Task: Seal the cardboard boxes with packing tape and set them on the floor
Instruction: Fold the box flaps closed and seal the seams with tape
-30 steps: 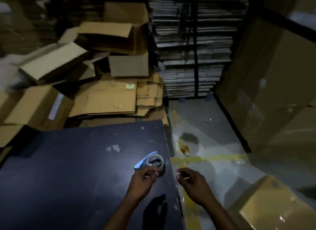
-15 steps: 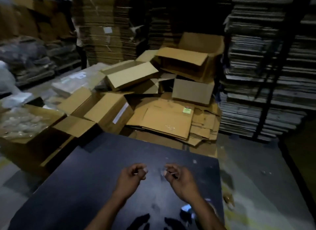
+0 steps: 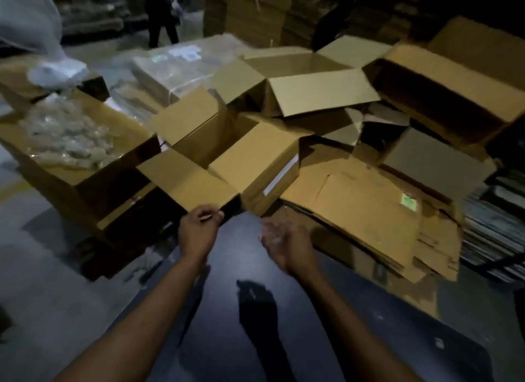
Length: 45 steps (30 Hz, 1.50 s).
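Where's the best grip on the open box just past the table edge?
Probably the near flap of the open box: it lies splayed toward the table, its free edge right by the left hand. Come from the table side, fingers over that edge, right hand to the right-side flap.

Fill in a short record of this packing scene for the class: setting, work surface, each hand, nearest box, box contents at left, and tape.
setting: dim storeroom with stacked cardboard
work surface: dark table
left hand: fingers curled at the near flap of the open box, grip unclear
right hand: blurred, over the table edge, holds nothing visible
open box: flaps up, unsealed, beyond the table
left carton: clear plastic packets inside
flattened cardboard: piled right of the open box
tape: none in view
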Motion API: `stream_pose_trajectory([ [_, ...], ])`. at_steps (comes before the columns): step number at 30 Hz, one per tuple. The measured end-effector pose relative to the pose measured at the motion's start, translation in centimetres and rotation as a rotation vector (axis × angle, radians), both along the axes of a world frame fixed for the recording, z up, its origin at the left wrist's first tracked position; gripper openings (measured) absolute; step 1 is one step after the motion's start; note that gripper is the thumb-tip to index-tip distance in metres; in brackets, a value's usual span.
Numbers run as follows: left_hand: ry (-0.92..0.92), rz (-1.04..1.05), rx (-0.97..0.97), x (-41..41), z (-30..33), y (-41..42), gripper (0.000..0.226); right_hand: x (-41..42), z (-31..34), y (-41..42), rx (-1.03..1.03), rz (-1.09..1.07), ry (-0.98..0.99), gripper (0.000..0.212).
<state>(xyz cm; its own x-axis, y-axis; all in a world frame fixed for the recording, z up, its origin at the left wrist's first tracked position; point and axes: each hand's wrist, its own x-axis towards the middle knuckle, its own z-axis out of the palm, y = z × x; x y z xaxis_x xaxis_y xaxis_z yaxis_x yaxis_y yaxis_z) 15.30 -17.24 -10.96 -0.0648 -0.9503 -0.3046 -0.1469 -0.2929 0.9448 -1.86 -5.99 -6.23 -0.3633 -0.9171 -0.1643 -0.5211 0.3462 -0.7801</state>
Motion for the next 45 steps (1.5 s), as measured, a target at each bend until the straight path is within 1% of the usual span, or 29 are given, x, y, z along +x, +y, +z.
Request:
stream_pose_trajectory([
  [1,0.074,0.103,0.117,0.8,-0.5,-1.8,0.041,0.4,-0.6,-2.7,0.027,-0.004,-0.028,0.035],
  [3,0.280,0.254,0.364,1.8,-1.0,-4.7,0.095,0.8,-2.4,-6.8,0.048,0.042,0.069,0.031],
  [4,0.339,0.291,0.446,1.7,-0.7,-5.7,0.107,0.9,-3.3,-8.4,0.057,0.061,0.103,0.032],
  [5,0.373,0.323,0.513,1.6,-0.7,-6.7,0.108,1.2,-3.8,-9.9,0.087,0.053,0.113,0.034],
  [6,0.399,0.350,0.567,1.4,-0.3,-7.7,0.098,1.3,-3.9,-10.9,0.103,0.076,0.122,0.034],
  [8,0.460,0.377,0.633,1.0,0.1,-9.4,0.056,1.3,-4.0,-12.5,0.116,0.123,0.178,0.026],
  [9,0.459,0.375,0.641,0.8,0.1,-10.0,0.042,1.1,-3.9,-13.1,0.128,0.116,0.209,0.025],
  [10,0.452,0.363,0.632,0.5,0.1,-10.5,0.032,0.7,-4.1,-13.6,0.132,0.096,0.208,0.027],
  [11,0.449,0.352,0.612,0.1,0.3,-11.0,0.023,0.4,-3.9,-13.9,0.117,0.077,0.229,0.035],
  [13,0.439,0.323,0.541,-1.0,1.6,-11.4,0.013,-0.5,-3.7,-14.1,0.057,0.097,0.344,0.064],
  [15,0.461,0.304,0.495,-2.1,3.8,-11.1,0.012,-1.2,-3.4,-13.9,0.063,0.145,0.490,0.088],
  [17,0.498,0.301,0.468,-3.0,6.1,-10.5,0.012,-1.9,-2.7,-13.8,0.020,0.163,0.572,0.093],
  [19,0.557,0.306,0.458,-3.8,8.2,-9.5,0.012,-2.6,-1.9,-13.8,-0.080,0.143,0.602,0.080],
  [22,0.595,0.296,0.479,-4.6,10.3,-6.7,0.017,-4.0,-0.2,-13.9,-0.242,0.074,0.687,0.044],
  [23,0.604,0.287,0.492,-4.7,10.7,-5.5,0.017,-4.3,0.5,-13.5,-0.284,0.060,0.712,0.035],
  [27,0.661,0.279,0.490,-5.3,11.7,-1.3,0.013,-5.1,2.7,-9.7,-0.349,0.077,0.791,0.023],
  [28,0.661,0.253,0.478,-5.4,12.0,-0.1,0.013,-5.3,3.2,-8.1,-0.347,0.072,0.795,0.022],
  [29,0.652,0.212,0.461,-5.4,12.2,1.2,0.012,-5.6,3.7,-6.3,-0.325,0.070,0.780,0.029],
  [30,0.637,0.159,0.443,-5.4,12.4,2.8,0.011,-6.0,3.8,-4.3,-0.304,0.078,0.746,0.036],
  [33,0.549,-0.041,0.413,-5.2,12.7,7.7,0.011,-7.0,3.7,2.2,-0.273,0.080,0.669,0.045],
  [36,0.349,-0.260,0.351,-4.9,13.2,12.2,0.026,-7.4,3.7,8.8,-0.370,0.043,0.594,0.050],
  [37,0.271,-0.303,0.312,-4.6,13.2,13.5,0.034,-7.5,3.7,11.0,-0.413,0.033,0.572,0.052],
  [38,0.189,-0.325,0.264,-4.3,13.2,14.8,0.050,-7.8,3.5,13.2,-0.448,0.022,0.542,0.053],
  [39,0.083,-0.316,0.201,-3.9,12.8,15.8,0.076,-8.2,3.4,15.4,-0.474,-0.001,0.494,0.052],
  [40,-0.047,-0.279,0.103,-3.3,12.7,16.9,0.104,-8.7,3.1,17.4,-0.495,-0.022,0.440,0.052],
  [41,-0.161,-0.221,-0.035,-2.6,12.8,17.7,0.121,-9.2,3.0,19.5,-0.509,-0.044,0.404,0.052],
  [42,-0.227,-0.169,-0.211,-2.0,12.8,18.6,0.126,-9.8,2.8,21.6,-0.519,-0.063,0.391,0.051],
  [43,-0.288,-0.165,-0.409,-1.5,12.9,19.2,0.124,-10.2,2.7,23.5,-0.522,-0.080,0.400,0.050],
  [45,-0.494,-0.328,-0.759,-1.1,13.3,20.0,0.118,-10.3,2.4,27.1,-0.536,-0.105,0.381,0.044],
])
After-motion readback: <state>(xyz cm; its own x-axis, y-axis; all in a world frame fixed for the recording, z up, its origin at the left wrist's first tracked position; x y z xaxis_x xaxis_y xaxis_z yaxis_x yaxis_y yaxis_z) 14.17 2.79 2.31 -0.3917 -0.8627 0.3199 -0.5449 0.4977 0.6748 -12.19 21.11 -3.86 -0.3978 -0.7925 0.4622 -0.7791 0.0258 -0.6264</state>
